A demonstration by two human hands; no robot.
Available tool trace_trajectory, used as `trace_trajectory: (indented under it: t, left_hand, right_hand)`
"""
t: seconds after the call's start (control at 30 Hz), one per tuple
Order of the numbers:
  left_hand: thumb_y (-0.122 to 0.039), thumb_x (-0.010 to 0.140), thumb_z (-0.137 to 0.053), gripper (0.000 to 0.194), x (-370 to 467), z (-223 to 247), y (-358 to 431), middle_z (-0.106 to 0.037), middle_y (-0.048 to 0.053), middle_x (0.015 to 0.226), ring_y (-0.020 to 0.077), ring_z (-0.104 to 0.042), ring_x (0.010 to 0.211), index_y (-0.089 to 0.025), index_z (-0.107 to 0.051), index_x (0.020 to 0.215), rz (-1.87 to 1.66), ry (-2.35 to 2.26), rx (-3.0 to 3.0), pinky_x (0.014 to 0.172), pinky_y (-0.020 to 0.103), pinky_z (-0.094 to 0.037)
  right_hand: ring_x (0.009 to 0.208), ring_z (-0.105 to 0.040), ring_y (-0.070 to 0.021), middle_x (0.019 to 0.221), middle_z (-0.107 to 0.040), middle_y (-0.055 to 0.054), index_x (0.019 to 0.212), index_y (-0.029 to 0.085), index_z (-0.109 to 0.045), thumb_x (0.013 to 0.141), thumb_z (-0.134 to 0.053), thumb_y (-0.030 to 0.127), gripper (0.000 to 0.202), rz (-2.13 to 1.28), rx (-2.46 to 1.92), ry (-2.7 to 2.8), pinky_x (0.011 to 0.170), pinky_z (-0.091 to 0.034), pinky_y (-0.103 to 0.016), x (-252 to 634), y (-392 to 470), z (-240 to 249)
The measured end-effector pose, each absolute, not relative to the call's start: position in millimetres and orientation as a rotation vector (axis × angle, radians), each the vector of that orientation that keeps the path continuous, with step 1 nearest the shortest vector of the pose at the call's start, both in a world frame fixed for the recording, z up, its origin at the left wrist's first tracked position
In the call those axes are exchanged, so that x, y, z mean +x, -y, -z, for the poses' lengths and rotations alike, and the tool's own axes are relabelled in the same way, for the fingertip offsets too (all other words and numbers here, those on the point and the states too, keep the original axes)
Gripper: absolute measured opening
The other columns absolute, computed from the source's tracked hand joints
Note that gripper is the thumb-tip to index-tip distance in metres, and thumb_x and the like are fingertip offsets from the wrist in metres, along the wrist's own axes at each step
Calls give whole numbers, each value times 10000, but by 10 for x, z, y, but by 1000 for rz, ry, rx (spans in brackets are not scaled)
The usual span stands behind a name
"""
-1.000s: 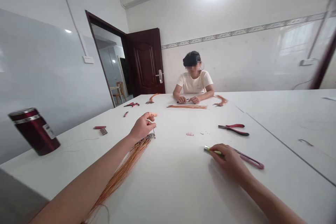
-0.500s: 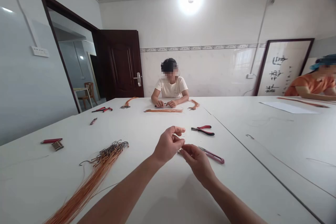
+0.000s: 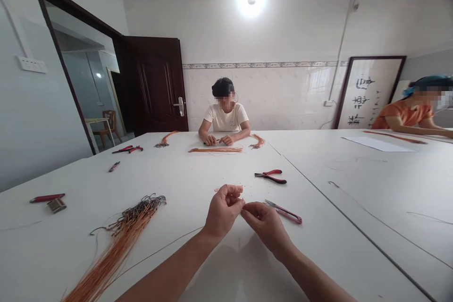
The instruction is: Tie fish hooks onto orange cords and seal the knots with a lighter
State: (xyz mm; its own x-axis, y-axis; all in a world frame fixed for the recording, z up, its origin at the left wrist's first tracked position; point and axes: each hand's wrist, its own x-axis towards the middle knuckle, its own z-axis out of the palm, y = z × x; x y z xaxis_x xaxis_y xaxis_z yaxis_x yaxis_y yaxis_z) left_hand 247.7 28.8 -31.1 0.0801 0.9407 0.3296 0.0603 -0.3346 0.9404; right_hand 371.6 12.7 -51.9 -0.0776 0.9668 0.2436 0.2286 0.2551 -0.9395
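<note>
Over the white table, my left hand is closed, thumb and forefinger pinched together. My right hand meets it fingertip to fingertip, also in a pinch. A tiny dark tip shows between them; what they hold is too small to make out. A thin line runs from the lower left to behind my left forearm. To the left lies a bundle of dark fish hooks tied to long orange lines. Pink-handled thread snips lie just right of my right hand, with red-and-black pliers beyond.
At far left are a red tool and a small spool. A single hook on a line lies right of the table seam. One person sits opposite with hook bundles; another sits at the right.
My hands have dropped slightly lower in view and stay pinched together. The camera view has shifted a little, and more of the thin line shows beside my left forearm.
</note>
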Motion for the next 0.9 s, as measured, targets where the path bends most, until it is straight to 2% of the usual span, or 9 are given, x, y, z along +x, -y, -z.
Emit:
trace_trajectory:
  t: [0.17, 0.33, 0.43, 0.53, 0.73, 0.9]
  left_hand:
    - [-173, 647, -594, 191, 2502, 349, -234, -599, 40, 830, 129, -562, 751, -161, -557, 834, -1405, -1029, 1534, 712, 250, -464]
    - [-194, 686, -574, 198, 2499, 401, -144, -611, 64, 920, 145, -572, 799, -167, -579, 882, -1391, -1033, 1546, 717, 261, -464]
    - [-173, 669, -595, 202, 2504, 437, -109, -611, 62, 863, 148, -574, 804, -157, -573, 869, -1338, -935, 1441, 740, 280, -456]
    - [-179, 635, -639, 247, 2503, 458, -91, -604, 51, 785, 144, -580, 750, -148, -556, 865, -1298, -898, 1300, 713, 293, -459]
    - [-189, 600, -685, 456, 2454, 445, -81, -624, 36, 738, 137, -582, 671, -173, -472, 1003, -1235, -947, 1211, 662, 291, -444]
    - [-243, 609, -688, 454, 2420, 443, -95, -626, 43, 747, 140, -582, 667, -178, -467, 1000, -1196, -974, 1210, 621, 272, -419]
  right_hand:
    - [557, -475, -128, 607, -585, -15, 701, 149, -631, 720, -515, 451, 324, -800, -1228, 1599, 501, -342, -216, 3739, -113, 556]
    - [639, -523, -158, 708, -612, -49, 795, 150, -620, 697, -539, 489, 362, -860, -1219, 1497, 558, -396, -232, 3851, -147, 621]
    - [627, -520, -154, 672, -590, -41, 831, 157, -610, 677, -563, 486, 366, -896, -1232, 1431, 547, -411, -234, 3897, -172, 631]
    - [622, -524, -158, 661, -579, -40, 823, 164, -608, 682, -558, 483, 352, -928, -1226, 1446, 561, -445, -259, 3908, -165, 634]
    - [740, -565, -197, 871, -621, -84, 993, 165, -589, 674, -579, 446, 425, -1088, -1143, 1427, 651, -490, -320, 3933, -189, 729]
    - [744, -547, -189, 861, -611, -75, 901, 175, -595, 700, -552, 470, 360, -1041, -1193, 1525, 656, -472, -313, 3967, -237, 778]
